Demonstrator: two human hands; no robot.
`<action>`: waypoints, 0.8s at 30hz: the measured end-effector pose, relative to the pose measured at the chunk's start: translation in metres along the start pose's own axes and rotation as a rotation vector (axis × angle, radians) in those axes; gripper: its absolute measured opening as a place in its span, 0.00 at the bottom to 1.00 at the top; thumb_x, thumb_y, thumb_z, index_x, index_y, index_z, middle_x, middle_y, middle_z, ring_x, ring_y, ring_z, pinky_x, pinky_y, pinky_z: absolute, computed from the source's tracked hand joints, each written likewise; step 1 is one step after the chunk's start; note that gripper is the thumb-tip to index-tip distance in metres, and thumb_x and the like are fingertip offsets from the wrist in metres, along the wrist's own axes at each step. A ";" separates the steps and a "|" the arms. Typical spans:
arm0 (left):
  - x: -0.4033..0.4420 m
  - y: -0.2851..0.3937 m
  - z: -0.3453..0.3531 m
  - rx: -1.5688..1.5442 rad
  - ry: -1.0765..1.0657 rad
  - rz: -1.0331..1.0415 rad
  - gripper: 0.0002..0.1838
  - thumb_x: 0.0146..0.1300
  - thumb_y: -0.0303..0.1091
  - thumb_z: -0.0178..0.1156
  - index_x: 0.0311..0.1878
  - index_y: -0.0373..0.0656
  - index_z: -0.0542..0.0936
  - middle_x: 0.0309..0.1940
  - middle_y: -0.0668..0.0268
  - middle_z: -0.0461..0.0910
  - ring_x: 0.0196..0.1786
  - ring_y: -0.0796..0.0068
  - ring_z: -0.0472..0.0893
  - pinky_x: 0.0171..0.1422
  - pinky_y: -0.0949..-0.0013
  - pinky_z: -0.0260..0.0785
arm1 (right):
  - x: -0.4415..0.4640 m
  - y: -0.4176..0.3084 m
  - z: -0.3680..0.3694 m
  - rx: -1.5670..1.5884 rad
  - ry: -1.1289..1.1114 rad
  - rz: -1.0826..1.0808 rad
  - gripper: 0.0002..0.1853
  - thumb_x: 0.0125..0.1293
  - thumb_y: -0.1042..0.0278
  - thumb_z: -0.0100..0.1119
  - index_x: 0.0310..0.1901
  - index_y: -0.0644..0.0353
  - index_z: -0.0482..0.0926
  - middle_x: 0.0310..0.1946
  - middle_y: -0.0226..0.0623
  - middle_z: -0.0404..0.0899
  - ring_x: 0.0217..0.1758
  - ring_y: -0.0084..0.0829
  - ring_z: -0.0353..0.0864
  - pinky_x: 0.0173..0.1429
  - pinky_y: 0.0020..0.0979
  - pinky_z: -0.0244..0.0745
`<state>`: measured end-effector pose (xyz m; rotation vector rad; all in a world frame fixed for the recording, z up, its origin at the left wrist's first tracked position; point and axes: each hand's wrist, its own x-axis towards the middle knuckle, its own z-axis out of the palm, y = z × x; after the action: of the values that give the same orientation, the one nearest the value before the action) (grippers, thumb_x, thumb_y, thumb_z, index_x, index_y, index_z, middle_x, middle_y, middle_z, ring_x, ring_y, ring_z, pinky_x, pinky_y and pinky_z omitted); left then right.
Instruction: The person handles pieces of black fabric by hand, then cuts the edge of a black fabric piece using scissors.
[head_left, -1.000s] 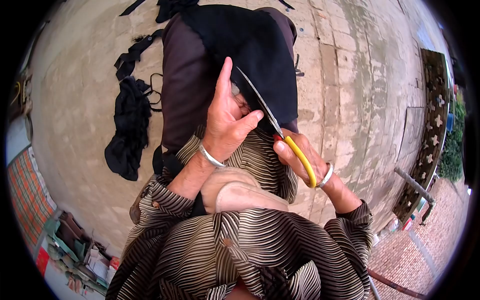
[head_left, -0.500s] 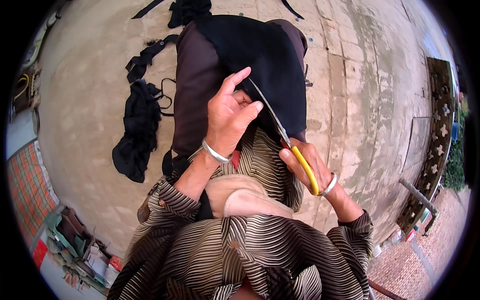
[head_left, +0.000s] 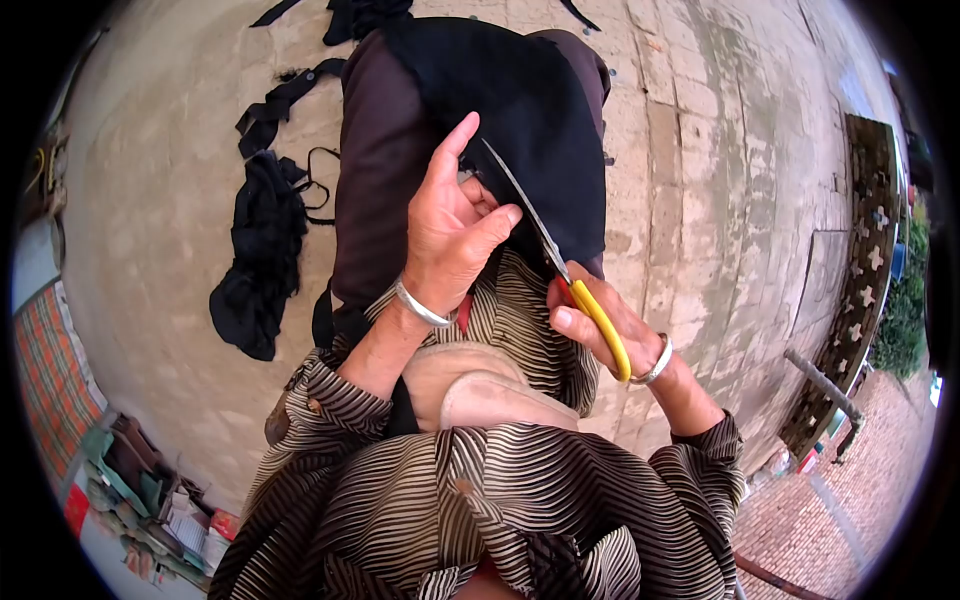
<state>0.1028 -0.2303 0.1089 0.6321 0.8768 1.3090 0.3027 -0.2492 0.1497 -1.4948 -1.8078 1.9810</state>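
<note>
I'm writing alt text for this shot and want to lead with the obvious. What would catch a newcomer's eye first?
Probably the scissors, their yellow handle bright in the right hand and their blades slanting over the black cloth on the person's lap. Next, perhaps, the striped shirt filling the bottom of the view. Then the crumpled black fabric lying on the ground left of the legs.

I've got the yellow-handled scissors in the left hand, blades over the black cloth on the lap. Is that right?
Not quite: the head view shows the yellow-handled scissors in the right hand, not the left. The blades are over the black cloth on the lap.
</note>
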 end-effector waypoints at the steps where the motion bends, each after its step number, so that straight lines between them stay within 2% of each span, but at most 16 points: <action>1: 0.001 0.000 0.000 -0.002 0.002 0.001 0.43 0.56 0.12 0.57 0.75 0.36 0.52 0.59 0.60 0.73 0.46 0.82 0.78 0.42 0.82 0.71 | 0.002 -0.001 0.001 -0.002 -0.001 0.001 0.35 0.63 0.33 0.57 0.36 0.68 0.68 0.22 0.45 0.70 0.28 0.40 0.73 0.38 0.36 0.70; 3: 0.002 0.000 0.001 0.016 0.021 0.021 0.44 0.55 0.11 0.57 0.75 0.36 0.51 0.64 0.60 0.68 0.47 0.82 0.78 0.40 0.82 0.71 | 0.004 -0.002 0.002 -0.052 0.041 -0.024 0.34 0.64 0.34 0.56 0.34 0.68 0.68 0.20 0.45 0.68 0.27 0.40 0.72 0.36 0.37 0.69; 9: 0.000 0.001 0.000 0.013 -0.014 -0.004 0.46 0.55 0.12 0.58 0.76 0.38 0.50 0.65 0.60 0.67 0.43 0.83 0.77 0.34 0.84 0.68 | 0.003 -0.002 0.003 -0.154 0.094 0.023 0.31 0.66 0.38 0.56 0.31 0.67 0.68 0.16 0.47 0.65 0.22 0.44 0.68 0.31 0.41 0.66; 12: 0.000 0.001 -0.001 0.018 -0.026 0.022 0.47 0.54 0.12 0.58 0.76 0.39 0.49 0.65 0.60 0.67 0.42 0.84 0.77 0.32 0.84 0.67 | 0.002 -0.006 0.001 -0.124 0.086 0.087 0.31 0.66 0.38 0.56 0.31 0.66 0.69 0.16 0.47 0.65 0.21 0.42 0.68 0.30 0.40 0.66; 15: 0.001 0.004 0.000 -0.007 -0.011 0.009 0.48 0.54 0.12 0.58 0.77 0.39 0.47 0.66 0.60 0.65 0.42 0.84 0.77 0.32 0.84 0.67 | 0.003 -0.002 -0.001 -0.122 0.073 -0.034 0.32 0.65 0.37 0.57 0.33 0.67 0.69 0.17 0.45 0.67 0.22 0.38 0.70 0.31 0.38 0.68; 19: 0.002 0.000 -0.001 -0.008 -0.014 0.031 0.50 0.53 0.12 0.59 0.77 0.39 0.45 0.68 0.59 0.62 0.43 0.82 0.78 0.34 0.83 0.69 | 0.004 -0.009 -0.003 -0.078 0.005 -0.004 0.33 0.65 0.36 0.57 0.36 0.68 0.68 0.19 0.42 0.69 0.24 0.37 0.73 0.33 0.36 0.70; 21: 0.002 -0.005 -0.001 0.049 -0.019 0.103 0.51 0.52 0.13 0.60 0.77 0.38 0.44 0.70 0.57 0.58 0.46 0.80 0.78 0.37 0.82 0.72 | 0.006 -0.009 -0.003 -0.075 0.014 -0.055 0.34 0.65 0.35 0.56 0.38 0.68 0.67 0.20 0.41 0.70 0.26 0.37 0.75 0.33 0.35 0.71; 24: 0.002 -0.003 -0.005 0.062 -0.035 0.097 0.51 0.52 0.13 0.59 0.77 0.38 0.43 0.72 0.55 0.55 0.48 0.78 0.79 0.40 0.82 0.73 | 0.010 -0.008 -0.003 -0.099 0.015 -0.062 0.34 0.65 0.35 0.56 0.36 0.68 0.68 0.19 0.43 0.70 0.25 0.38 0.75 0.32 0.37 0.70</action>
<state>0.1006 -0.2289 0.1033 0.7523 0.8703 1.3581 0.2949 -0.2384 0.1510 -1.4560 -1.9477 1.8738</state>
